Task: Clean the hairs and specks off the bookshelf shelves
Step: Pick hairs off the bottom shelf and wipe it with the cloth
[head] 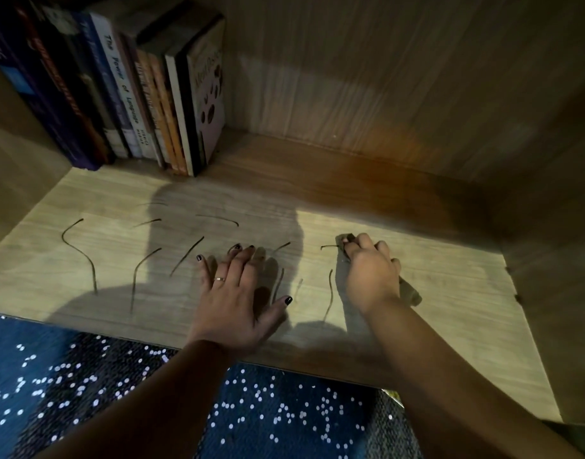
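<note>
Fingers, L (229,265): straight & spread, lying flat on shelf (450,293); dark nails; nothing held.
Fingers, R (360,242): curled in, tips bunched on right end of short hair (330,247), pinching it at the board.
L hand (238,293): palm down, in front of books (145,94) & slightly to their right; wrist crosses shelf's front edge.
R hand (370,273): well right of books, about as far fwd as L hand; knuckles up.
Ring (220,279): on L ring finger.
Short hair: flat on the board, runs left from R fingertips toward L hand, not touching it.
Other hairs (75,246): approx 9 more dark strands loose on the board, all fwd of books. Long wavy one is furthest left. Several straight ones lie directly in front of books. Two lie btwn the hands, one of them just beside L thumb. One curls at L fingertips; cannot tell if touching.
Shelf: pale wood-grain board, front part lit, back right in shadow.
Books: upright row in back left corner, spines fwd, rightmost one showing its cover.
Back panel (350,77): same wood grain, to the right of books.
Floor (118,392): below shelf's front edge, dark blue w/ many white specks (241,401) scattered on it.
</note>
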Demonstrator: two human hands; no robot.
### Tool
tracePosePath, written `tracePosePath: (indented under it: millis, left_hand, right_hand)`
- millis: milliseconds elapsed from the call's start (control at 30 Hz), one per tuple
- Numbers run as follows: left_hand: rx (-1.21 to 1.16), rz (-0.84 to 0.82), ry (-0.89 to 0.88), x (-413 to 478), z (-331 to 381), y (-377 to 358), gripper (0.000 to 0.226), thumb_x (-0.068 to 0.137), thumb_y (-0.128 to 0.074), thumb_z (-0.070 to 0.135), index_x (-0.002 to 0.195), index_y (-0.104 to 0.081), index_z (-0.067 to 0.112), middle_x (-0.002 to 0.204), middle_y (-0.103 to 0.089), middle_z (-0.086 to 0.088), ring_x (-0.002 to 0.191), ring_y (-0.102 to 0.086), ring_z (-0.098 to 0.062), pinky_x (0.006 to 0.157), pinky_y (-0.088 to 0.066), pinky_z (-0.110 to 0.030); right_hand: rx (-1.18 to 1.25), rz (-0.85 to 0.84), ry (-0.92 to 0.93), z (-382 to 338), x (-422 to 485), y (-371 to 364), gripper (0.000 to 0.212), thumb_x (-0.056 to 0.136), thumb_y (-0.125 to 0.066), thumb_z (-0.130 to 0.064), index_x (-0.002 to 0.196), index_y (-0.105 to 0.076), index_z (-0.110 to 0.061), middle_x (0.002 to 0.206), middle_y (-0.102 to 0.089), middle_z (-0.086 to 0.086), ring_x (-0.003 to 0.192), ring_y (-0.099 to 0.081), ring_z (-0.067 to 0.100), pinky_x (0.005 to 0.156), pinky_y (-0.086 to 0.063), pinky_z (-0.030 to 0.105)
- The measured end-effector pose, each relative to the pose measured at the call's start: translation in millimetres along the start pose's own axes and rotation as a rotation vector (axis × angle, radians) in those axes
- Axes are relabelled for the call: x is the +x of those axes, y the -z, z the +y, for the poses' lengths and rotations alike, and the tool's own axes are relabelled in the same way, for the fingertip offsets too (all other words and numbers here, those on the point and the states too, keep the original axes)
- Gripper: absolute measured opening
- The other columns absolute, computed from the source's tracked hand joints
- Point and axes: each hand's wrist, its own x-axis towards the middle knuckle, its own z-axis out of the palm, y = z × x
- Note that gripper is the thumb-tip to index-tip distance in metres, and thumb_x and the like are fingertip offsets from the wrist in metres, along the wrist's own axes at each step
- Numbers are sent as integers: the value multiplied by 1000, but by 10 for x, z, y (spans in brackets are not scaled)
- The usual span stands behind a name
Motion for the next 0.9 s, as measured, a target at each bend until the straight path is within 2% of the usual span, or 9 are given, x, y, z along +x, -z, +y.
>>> tracePosePath:
  millis: [233,367,533,733,900]
  left_hand:
    - [-3,-12,2,0,4,-11,87,89,-20,78,136,-44,10,143,-48,-13,135,-40,-32,115,-15,-66]
    - [-22,-14,5,1,-8,-10,88,87,-21,79,135,-46,10,145,-46,-11,138,-36,-30,117,-10,-64]
    - [-23,-5,4,7,-12,-10,86,86,-25,79,136,-45,11,143,-47,-11,136,-37,-29,116,-12,-64]
    - [-37,5,-7,9,-20,-14,81,87,-29,75,134,-46,11,141,-49,-12,134,-40,-31,114,-16,-67]
    - [-40,4,-10,5,-22,-24,80,88,-25,75,133,-45,12,142,-49,-13,134,-40,-32,114,-15,-67]
  right_hand:
    - [24,-41,-73,-151,79,49,47,86,-47,2,128,-54,-19,130,-37,1,115,-36,28,92,-40,46]
    - [31,-36,57,-322,-14,12,48,82,-46,3,124,-56,-18,126,-39,1,113,-37,28,90,-38,45]
    - [-29,-41,175,-246,-23,51,46,84,-45,-2,124,-58,-21,126,-39,-1,112,-37,27,90,-37,45]
    - [-39,2,-37,52,5,78,44,86,-48,-2,124,-59,-23,127,-42,-2,113,-38,25,93,-39,46]
    - [46,-36,-75,-18,28,49,48,85,-48,2,125,-58,-22,127,-39,-1,111,-37,26,88,-39,46]
